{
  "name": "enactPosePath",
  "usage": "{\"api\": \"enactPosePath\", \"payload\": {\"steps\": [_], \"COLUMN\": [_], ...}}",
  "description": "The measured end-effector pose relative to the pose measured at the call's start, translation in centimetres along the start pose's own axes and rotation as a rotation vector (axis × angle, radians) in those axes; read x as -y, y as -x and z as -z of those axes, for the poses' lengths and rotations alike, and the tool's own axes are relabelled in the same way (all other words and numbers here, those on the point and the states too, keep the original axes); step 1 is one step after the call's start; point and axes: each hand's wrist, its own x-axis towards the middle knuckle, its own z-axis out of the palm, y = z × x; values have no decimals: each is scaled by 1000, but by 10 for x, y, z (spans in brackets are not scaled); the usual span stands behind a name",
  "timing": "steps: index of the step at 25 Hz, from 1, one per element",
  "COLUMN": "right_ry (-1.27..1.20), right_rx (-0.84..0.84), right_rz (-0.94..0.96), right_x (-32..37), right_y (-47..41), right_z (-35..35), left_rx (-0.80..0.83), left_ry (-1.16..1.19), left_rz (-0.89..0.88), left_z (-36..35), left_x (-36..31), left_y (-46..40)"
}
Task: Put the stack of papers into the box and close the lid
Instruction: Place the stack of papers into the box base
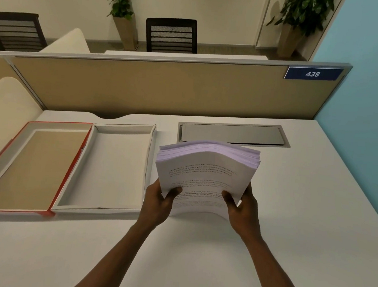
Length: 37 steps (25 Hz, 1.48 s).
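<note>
The white desk [291, 221] carries an open box [113, 166] lying well to the left of the fingers, its red-edged lid [33, 166] flat beside it. Between the fingers is the stack of papers [206, 174], lifted and bowed upward across its middle: thick, probably heavy, yet limp, with loose sheets likely to fan or slide. The left hand [160, 202] and right hand [242, 207] clamp its near corners, thumbs on top. Gripping the long edges, fingers underneath, looks surest.
</note>
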Motion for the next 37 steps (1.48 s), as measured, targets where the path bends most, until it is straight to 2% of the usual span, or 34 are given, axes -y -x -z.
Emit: {"api": "enactPosePath", "payload": {"steps": [8,14,19,22,25,30,33,37], "right_ry": [46,99,200,169,66,-177,-160,-87], "right_rx": [-28,-60,21,82,121,184,162,144], "right_rz": [59,95,171,154,36,-406,-545,-638], "right_x": [-1,11,57,92,121,130,119,99], "right_y": [6,14,3,-14,-40,-83,-92,-95], "right_z": [-5,-6,-20,-57,-114,-216,-261,-297], "left_rx": [-26,-19,-86,-158,-160,-147,-94,-33], "left_ry": [-7,-94,-72,-34,14,-82,-130,-135], "left_rz": [-10,-40,-8,33,110,303,384,471], "left_z": [8,19,60,114,173,239,258,266], "left_x": [-6,-5,-32,-50,-58,-31,0,40], "left_y": [2,18,26,19,-11,-80,-106,-124]}}
